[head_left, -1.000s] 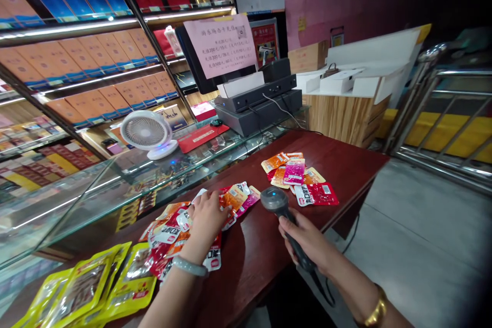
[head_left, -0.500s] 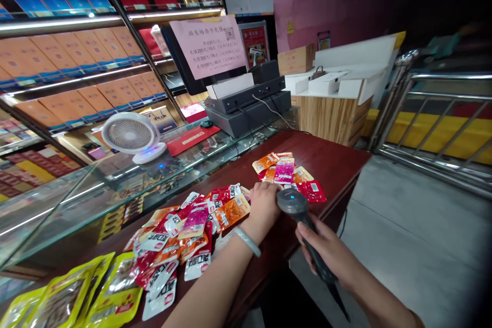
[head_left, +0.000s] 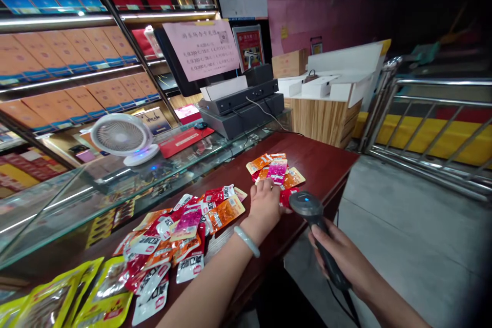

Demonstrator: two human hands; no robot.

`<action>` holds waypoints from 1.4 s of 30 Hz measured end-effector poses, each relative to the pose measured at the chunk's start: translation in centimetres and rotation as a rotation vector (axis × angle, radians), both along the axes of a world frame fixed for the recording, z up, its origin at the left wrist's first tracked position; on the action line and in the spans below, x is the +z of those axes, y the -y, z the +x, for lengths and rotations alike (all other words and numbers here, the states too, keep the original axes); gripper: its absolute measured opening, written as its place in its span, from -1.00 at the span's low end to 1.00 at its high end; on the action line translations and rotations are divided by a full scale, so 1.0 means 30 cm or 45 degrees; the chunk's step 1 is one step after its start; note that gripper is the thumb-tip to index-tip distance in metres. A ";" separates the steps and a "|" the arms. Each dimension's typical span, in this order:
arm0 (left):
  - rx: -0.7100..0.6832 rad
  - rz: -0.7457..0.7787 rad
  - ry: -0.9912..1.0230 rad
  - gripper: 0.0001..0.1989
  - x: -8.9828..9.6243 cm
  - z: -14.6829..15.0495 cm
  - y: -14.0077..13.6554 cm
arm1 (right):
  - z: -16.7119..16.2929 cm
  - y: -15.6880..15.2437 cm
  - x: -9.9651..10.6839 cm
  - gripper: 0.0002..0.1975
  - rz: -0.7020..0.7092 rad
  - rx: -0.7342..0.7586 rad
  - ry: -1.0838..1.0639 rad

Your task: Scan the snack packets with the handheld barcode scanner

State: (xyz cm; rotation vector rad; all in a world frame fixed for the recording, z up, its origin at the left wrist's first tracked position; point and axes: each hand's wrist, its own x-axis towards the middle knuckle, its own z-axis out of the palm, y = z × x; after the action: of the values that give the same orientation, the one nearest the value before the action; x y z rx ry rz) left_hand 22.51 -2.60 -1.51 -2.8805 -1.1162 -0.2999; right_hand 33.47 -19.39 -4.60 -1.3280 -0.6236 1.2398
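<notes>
My left hand (head_left: 265,202), a pale bangle on its wrist, is over the dark red table with its fingers curled at a red snack packet (head_left: 287,197). The scanner's head partly hides this packet. My right hand (head_left: 332,246) is wrapped round the handle of a black barcode scanner (head_left: 307,205), its head close beside the packet. Just beyond my left hand lies a small pile of orange and pink snack packets (head_left: 277,169). A larger heap of red, white, orange and pink packets (head_left: 188,223) spreads to the left of my left forearm.
Yellow food bags (head_left: 105,292) lie at the near left. Along the table runs a glass counter (head_left: 69,215) with a white fan (head_left: 123,136), a red envelope (head_left: 186,142) and a monitor with a pink notice (head_left: 203,51). A metal railing (head_left: 434,156) stands at the right.
My left hand has shifted slightly toward the far pile, and the red packet there now sits at its fingers. The scanner has moved a little right. The whole view has shifted slightly.
</notes>
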 end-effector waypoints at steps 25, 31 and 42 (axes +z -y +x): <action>0.546 -0.016 -0.141 -0.51 0.091 -0.412 -0.059 | -0.168 -0.137 0.013 -0.60 0.120 0.372 -0.151; 0.675 -0.017 -0.221 -0.53 0.115 -0.519 -0.130 | -0.194 -0.212 0.033 -0.63 0.215 0.406 -0.201; 0.393 -0.059 0.081 -0.57 0.031 -0.084 -0.173 | -0.113 -0.164 0.028 -0.60 0.052 0.189 -0.122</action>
State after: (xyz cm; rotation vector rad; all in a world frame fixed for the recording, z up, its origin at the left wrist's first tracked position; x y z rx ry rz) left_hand 20.00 2.58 -0.58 -2.6950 -1.5713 -0.3568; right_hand 30.09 -14.48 -3.77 -1.1982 -0.6854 1.3952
